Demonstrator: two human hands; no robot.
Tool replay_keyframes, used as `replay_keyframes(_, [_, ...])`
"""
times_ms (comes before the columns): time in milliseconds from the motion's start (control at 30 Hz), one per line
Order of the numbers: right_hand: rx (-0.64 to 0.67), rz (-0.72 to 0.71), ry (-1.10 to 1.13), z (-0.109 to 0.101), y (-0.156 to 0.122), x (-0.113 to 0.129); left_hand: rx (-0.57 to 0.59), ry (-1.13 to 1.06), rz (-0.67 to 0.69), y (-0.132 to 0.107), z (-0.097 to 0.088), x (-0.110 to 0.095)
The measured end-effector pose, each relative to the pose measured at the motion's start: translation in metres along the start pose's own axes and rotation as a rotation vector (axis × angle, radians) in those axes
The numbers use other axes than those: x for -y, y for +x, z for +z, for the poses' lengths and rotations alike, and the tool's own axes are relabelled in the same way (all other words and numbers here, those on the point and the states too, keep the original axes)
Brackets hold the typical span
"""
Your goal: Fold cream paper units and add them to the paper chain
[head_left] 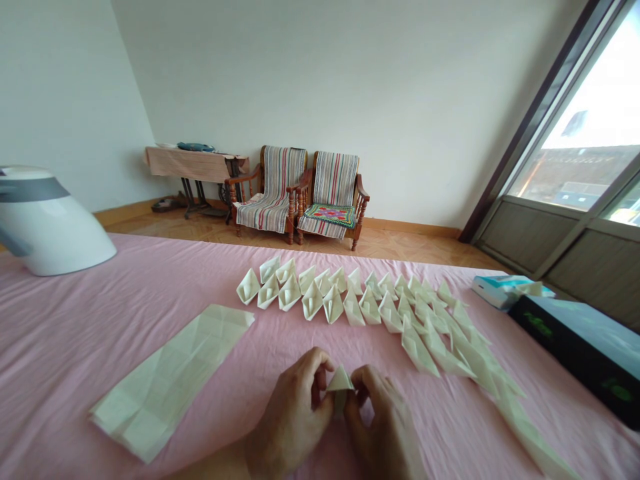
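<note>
Between my two hands, a small piece of folded paper stands with its pointed tip up, just above the pink cloth. My left hand pinches its left side between thumb and fingers. On the right side, my right hand grips it the same way. The paper's lower part is partly hidden by the thumbs. Beyond my hands, several folded paper boats stand in rows that curve down toward the right. To the left lies a stack of creased paper sheets, flat on the cloth.
A white kettle-like jug stands at the far left of the pink tablecloth. At right are a black box and a blue-white tissue box. Behind the table are two wooden armchairs and a cloth-covered sewing table.
</note>
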State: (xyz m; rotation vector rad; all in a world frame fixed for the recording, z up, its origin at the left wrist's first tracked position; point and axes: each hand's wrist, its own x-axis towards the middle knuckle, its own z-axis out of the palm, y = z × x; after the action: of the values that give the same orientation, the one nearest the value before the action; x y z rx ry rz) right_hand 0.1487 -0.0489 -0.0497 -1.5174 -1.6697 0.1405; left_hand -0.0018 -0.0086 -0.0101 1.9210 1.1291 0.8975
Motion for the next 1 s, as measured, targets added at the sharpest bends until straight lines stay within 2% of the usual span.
replay_keyframes(133, [-0.006, -0.082, -0.079, -0.0004, 0.0000, 0.0030, 0.012, -0.015, 0.001, -0.0002, -0.0003, 0.0011])
replay_keyframes(333, [0.065, 0.045, -0.020, -0.0012, 0.0046, 0.0072, 0.020, 0.031, 0.043, -0.0001, -0.0001, 0.0020])
replay_keyframes(500, [0.149, 0.055, 0.027, -0.0013, 0.0045, 0.0028, 0.027, 0.094, 0.033, 0.0017, 0.0000, 0.0071])
replay_keyframes(667, [0.141, 0.037, -0.029, -0.0027, 0.0017, 0.0007, 0.005, 0.172, 0.046, 0.0014, -0.0022, 0.0090])
replay_keyframes(1000, [0.098, 0.042, -0.098, 0.0012, -0.0011, 0.0006, 0.079, 0.259, 0.033, 0.0014, -0.0074, 0.0087])
